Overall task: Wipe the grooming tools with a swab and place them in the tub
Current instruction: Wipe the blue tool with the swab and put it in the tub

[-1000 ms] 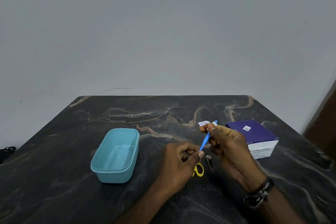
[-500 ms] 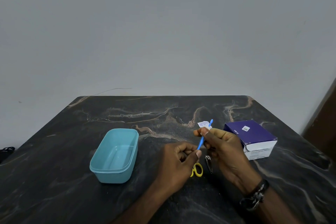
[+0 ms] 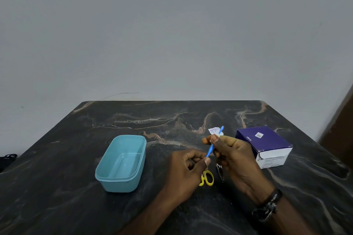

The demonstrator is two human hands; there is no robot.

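Nearest the camera, two forearms enter from the lower edge over a dark marbled table (image 3: 57, 187), the right wrist carrying a dark beaded bracelet (image 3: 267, 205). Left hand (image 3: 186, 170) is raised above the tabletop with fingers curled and thumb pressed forward, pinching the lower end of a slim blue grooming tool (image 3: 212, 148). Right hand (image 3: 235, 156) sits just beyond and to the right, fingers curled, thumb and forefinger pinching a small white swab (image 3: 219, 134) against the upper part of the same tool; the tool's tip projects above the fingertips, tilted to the right. Yellow-handled scissors (image 3: 207, 177) lie flat on the table beneath the hands, the handle loops visible and the blades hidden behind the left hand. A metal nail clipper (image 3: 220, 172) lies just to the right of the scissors, partly covered by the right hand. A light blue rectangular tub (image 3: 107, 174) stands left of the hands, apart from them, lidless; none of the tools is inside it. A small torn white printed wrapper (image 3: 214, 130) shows just behind the right fingertips; whether it lies on the table or is held cannot be determined. A purple and white carton (image 3: 265, 144) rests at the right, beyond the right hand. A plain grey wall (image 3: 172, 34) stands behind the far table edge.
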